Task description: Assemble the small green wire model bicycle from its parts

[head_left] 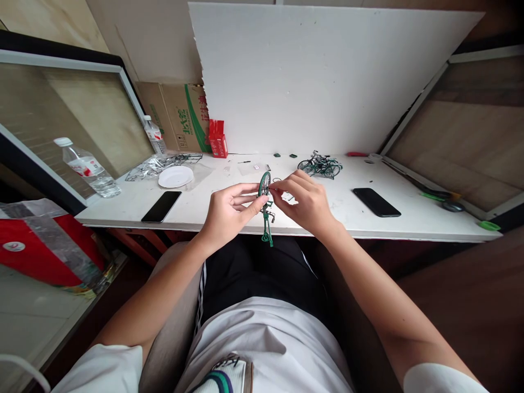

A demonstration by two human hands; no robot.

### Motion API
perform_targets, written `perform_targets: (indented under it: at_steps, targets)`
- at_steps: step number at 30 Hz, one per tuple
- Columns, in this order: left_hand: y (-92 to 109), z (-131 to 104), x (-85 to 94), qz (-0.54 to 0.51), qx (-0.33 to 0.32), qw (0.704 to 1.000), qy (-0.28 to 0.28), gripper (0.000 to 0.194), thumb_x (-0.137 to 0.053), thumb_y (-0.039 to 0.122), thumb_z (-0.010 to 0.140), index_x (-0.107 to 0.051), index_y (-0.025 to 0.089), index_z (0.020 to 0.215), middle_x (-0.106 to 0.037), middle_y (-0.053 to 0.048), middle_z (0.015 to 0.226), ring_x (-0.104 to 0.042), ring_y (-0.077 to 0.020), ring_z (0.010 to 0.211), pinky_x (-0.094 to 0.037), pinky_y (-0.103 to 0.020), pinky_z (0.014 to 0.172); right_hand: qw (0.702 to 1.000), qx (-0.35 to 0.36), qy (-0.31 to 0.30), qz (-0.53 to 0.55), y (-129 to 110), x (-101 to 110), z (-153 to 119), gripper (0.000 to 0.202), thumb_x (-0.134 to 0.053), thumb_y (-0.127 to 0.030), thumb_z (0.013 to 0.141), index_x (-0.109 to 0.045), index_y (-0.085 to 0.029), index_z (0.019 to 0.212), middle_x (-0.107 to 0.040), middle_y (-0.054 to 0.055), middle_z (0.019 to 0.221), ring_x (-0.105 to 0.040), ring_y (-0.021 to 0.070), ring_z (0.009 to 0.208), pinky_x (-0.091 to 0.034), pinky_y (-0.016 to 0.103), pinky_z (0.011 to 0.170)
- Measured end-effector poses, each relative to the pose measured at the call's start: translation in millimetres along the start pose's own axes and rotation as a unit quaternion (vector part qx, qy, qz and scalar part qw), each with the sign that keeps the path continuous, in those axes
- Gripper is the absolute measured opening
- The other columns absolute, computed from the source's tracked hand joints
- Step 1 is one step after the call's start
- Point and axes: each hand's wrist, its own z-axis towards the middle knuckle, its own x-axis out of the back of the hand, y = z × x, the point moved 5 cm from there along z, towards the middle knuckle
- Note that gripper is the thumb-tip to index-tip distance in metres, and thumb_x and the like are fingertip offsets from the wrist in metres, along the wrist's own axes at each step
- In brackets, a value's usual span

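Two bare hands meet at the green model bicycle part (266, 212), held above the near edge of the white table (229, 204). Left hand (229, 213): thumb and fingers pinch the part beside its wheel. Right hand (306, 197): thumb and fingertips closed together at the wheel's other side; whether they grip a small piece cannot be told. Beyond the right hand lie dark model bicycles (321, 165). Outward left: a white plate (176, 177), a black phone (161, 206) and a tilted water bottle (88, 168). Outward right: a second phone (376, 202).
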Motion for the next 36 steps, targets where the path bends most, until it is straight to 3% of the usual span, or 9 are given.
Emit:
perform_targets:
  at_steps: [15, 19, 24, 27, 31, 36]
  targets:
    - [1, -1, 0.0, 0.019, -0.011, 1.000, 0.006, 0.046, -0.086, 0.047, 0.083, -0.080, 0.018, 0.119, -0.081, -0.013, 0.117, -0.081, -0.0325, 0.105, -0.070, -0.031, 0.071, 1.000, 0.007, 0.009, 0.005, 4, -3, -2, 0.013, -0.066, -0.021, 0.099, -0.076, -0.027, 0.106, -0.075, 0.004, 0.082, -0.066, 0.0220, 0.079, -0.053, 0.038, 0.073]
    - [2, -1, -0.3, 0.029, -0.018, 0.999, 0.005, 0.046, -0.086, 0.047, 0.084, -0.080, 0.018, 0.119, -0.081, -0.013, 0.118, -0.080, -0.0329, 0.106, -0.069, -0.030, 0.069, 0.999, -0.032, 0.016, 0.036, 4, -4, -2, 0.011, -0.065, -0.024, 0.100, -0.076, -0.025, 0.102, -0.075, 0.005, 0.084, -0.067, 0.0212, 0.080, -0.054, 0.036, 0.072]
    - [2, -2, 0.1, 0.061, -0.044, 0.997, 0.016, 0.044, -0.086, 0.045, 0.084, -0.080, 0.019, 0.119, -0.080, -0.014, 0.123, -0.078, -0.0349, 0.114, -0.069, -0.030, 0.071, 0.984, -0.131, 0.004, 0.118, 4, -7, -1, 0.016, -0.066, -0.033, 0.100, -0.076, -0.021, 0.099, -0.074, 0.005, 0.083, -0.067, 0.0187, 0.078, -0.051, 0.032, 0.066]
    - [1, -2, 0.3, 0.089, -0.067, 0.994, 0.023, 0.043, -0.085, 0.043, 0.085, -0.080, 0.019, 0.120, -0.079, -0.014, 0.125, -0.077, -0.0345, 0.117, -0.069, -0.030, 0.071, 0.956, -0.215, -0.028, 0.197, 8, -12, -2, 0.024, -0.069, -0.043, 0.099, -0.076, -0.020, 0.099, -0.075, 0.005, 0.085, -0.067, 0.0179, 0.076, -0.048, 0.030, 0.061]
    - [2, -2, 0.4, 0.133, -0.111, 0.985, 0.016, 0.037, -0.081, 0.037, 0.089, -0.080, 0.020, 0.122, -0.078, -0.013, 0.128, -0.078, -0.0308, 0.114, -0.070, -0.030, 0.073, 0.896, -0.301, -0.068, 0.319, 14, -18, -3, 0.038, -0.078, -0.056, 0.090, -0.076, -0.018, 0.097, -0.074, 0.006, 0.086, -0.067, 0.0170, 0.075, -0.048, 0.028, 0.061]
    - [4, 1, 3.1, 0.145, -0.139, 0.980, -0.009, 0.034, -0.077, 0.031, 0.091, -0.079, 0.019, 0.123, -0.079, -0.011, 0.126, -0.080, -0.0279, 0.109, -0.071, -0.033, 0.084, 0.799, -0.388, -0.144, 0.437, 17, -29, -10, 0.047, -0.080, -0.062, 0.086, -0.067, -0.018, 0.075, -0.061, 0.000, 0.069, -0.048, 0.0095, 0.058, -0.036, 0.025, 0.051]
